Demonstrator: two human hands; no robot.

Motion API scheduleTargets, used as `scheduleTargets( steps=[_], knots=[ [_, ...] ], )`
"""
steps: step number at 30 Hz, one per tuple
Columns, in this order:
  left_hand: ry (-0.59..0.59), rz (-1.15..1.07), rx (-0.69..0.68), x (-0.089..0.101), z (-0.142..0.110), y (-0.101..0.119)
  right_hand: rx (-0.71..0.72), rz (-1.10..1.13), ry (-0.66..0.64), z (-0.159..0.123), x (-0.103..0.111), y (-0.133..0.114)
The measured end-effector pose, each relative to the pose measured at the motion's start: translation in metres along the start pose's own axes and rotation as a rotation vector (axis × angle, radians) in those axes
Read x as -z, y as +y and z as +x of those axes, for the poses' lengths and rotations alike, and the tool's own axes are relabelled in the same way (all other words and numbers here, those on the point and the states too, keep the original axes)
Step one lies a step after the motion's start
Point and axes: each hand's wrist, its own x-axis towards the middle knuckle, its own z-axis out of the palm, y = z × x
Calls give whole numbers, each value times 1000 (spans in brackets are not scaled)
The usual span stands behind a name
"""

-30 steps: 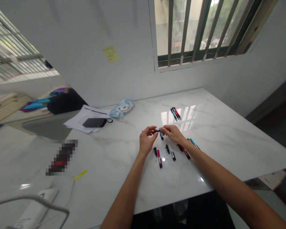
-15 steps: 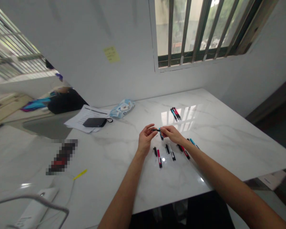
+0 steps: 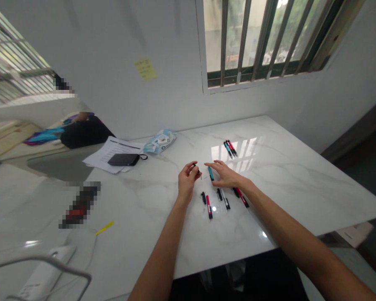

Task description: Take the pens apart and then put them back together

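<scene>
Two bare forearms reach in from the bottom edge to a white marble counter (image 3: pixel 316 184). The left hand (image 3: pixel 187 180) pinches a short black pen (image 3: pixel 196 170) between thumb and fingertips, its grip closed, with the pen's slim tip angled down toward the marble. The right hand (image 3: pixel 224 175) is open and empty, fingers spread and arched low over the surface. A moment ago the two hands met around the black pen; now the right hand has let go and moved apart, leaving a clear gap between them.

Just beside the right fingertips, a teal-and-black pen (image 3: pixel 211 173) lies on the marble. At 6 o'clock from the hands lie a black-and-red pen (image 3: pixel 209 207) and, to its right, a clear plastic sleeve (image 3: pixel 226 204) with a black pen inside it. Further right, at about 4 o'clock, is a red-and-black pen (image 3: pixel 242 197). At 1 o'clock, a small cluster of teal and red pens (image 3: pixel 230 148) lies together. At 10 o'clock, a stack of printed papers (image 3: pixel 105 156) carries a black zip pouch (image 3: pixel 123 159), and a crumpled blue-and-white packet (image 3: pixel 159 141) sits just beside them.
</scene>
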Motion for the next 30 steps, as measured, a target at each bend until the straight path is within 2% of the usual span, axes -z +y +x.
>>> scheduleTargets(
  steps=[4,9,12,15,17,22,26,30],
  knots=[
    [37,90,-30,3,2,-3,30,-8,82,1,5,0],
    [44,148,10,7,4,-6,127,66,238,1,16,-24],
    [-21,126,55,7,3,-8,189,93,208,0,13,-41],
    [-84,100,103,7,2,-8,213,109,160,-1,8,-47],
    [-83,104,102,8,3,-7,196,113,169,0,5,-44],
    [50,98,-14,13,8,-2,79,-29,260,5,-3,-21],
    [122,86,-65,15,12,0,16,-161,206,11,-15,-10],
    [129,134,-104,16,13,0,5,-175,130,16,-22,-14]
  ],
)
